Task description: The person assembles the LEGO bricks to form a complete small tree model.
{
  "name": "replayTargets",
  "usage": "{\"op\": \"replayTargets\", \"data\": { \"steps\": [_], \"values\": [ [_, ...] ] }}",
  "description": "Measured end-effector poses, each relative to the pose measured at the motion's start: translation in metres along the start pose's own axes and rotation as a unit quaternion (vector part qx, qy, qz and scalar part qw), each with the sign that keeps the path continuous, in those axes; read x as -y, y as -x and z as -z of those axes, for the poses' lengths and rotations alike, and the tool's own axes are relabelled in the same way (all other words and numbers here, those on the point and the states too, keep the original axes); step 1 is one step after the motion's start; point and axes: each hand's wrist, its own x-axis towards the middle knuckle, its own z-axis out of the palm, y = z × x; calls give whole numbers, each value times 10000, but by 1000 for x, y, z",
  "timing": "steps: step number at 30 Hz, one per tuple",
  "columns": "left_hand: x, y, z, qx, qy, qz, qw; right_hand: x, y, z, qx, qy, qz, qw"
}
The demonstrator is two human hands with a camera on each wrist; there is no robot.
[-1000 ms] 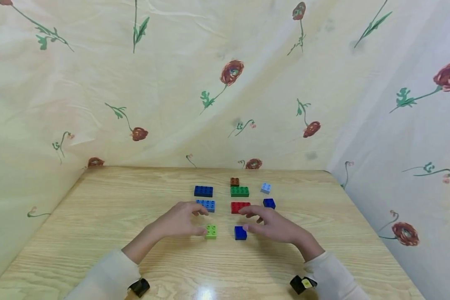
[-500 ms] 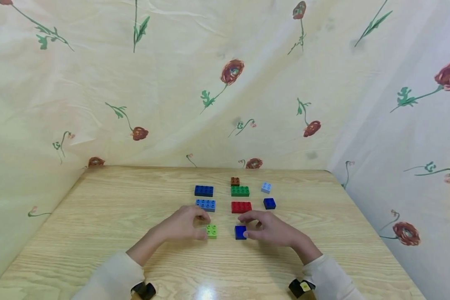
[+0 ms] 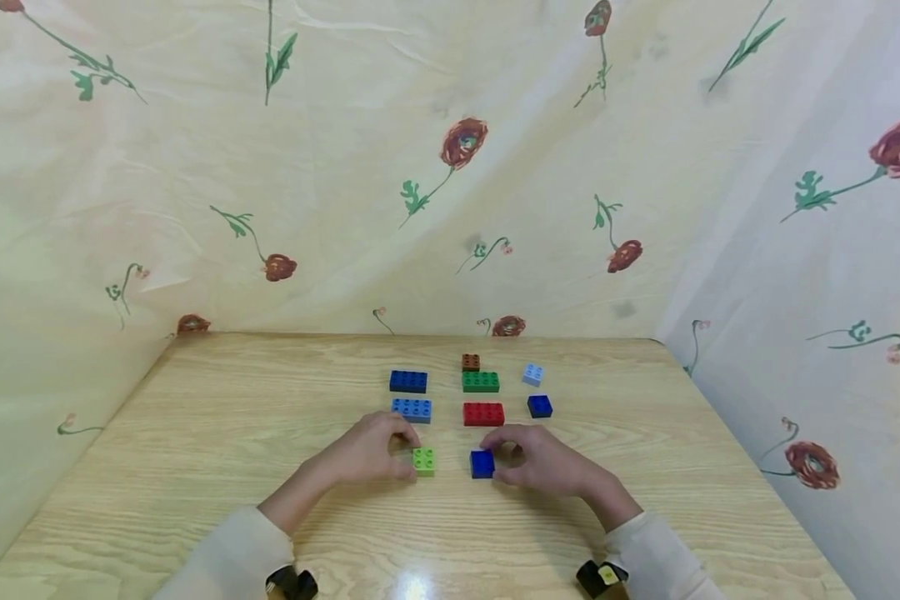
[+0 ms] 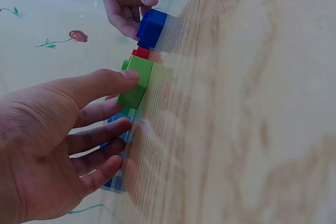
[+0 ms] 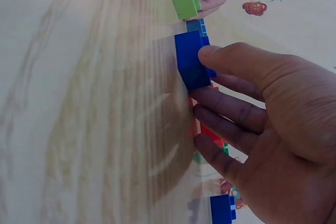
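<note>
My left hand (image 3: 371, 450) pinches a lime-green toy building brick (image 3: 423, 461) at its left side, with the thumb in front and the index finger behind. In the left wrist view the thumb lies on the green brick (image 4: 136, 82) while the other fingers are spread loosely. To the right, my right hand (image 3: 543, 460) holds a dark blue square brick (image 3: 482, 464) between thumb and index finger. The right wrist view has the thumb pressed to that blue brick (image 5: 191, 59); its index fingertip is partly hidden. Both bricks appear to sit on the table, a gap between them.
Behind the hands on the wooden table (image 3: 232, 400) lie a light blue brick (image 3: 412, 410), a navy brick (image 3: 408, 382), a red brick (image 3: 483, 414), a green long brick (image 3: 481, 382) and a brown brick (image 3: 470, 362). Further right are another blue brick (image 3: 540, 407) and a pale blue brick (image 3: 532, 374).
Both hands have come down and closed in on their bricks: the left moved slightly right and nearer to me, and the right lowered off the red brick, uncovering it. The bricks have stayed put.
</note>
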Motion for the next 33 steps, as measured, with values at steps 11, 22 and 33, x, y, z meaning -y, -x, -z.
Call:
{"op": "replayTargets", "data": {
  "steps": [11,22,33],
  "values": [
    [-2,-5,-2,-4,113,24,9999,-2,-2,0,-248,103,-48,9996],
    [-3,-12,-6,-29,87,1,10000,3,-7,4,-671,106,266,9973],
    [-1,-18,-13,-87,103,-29,9999,16,-17,-2,-614,92,506,9968]
  ]
}}
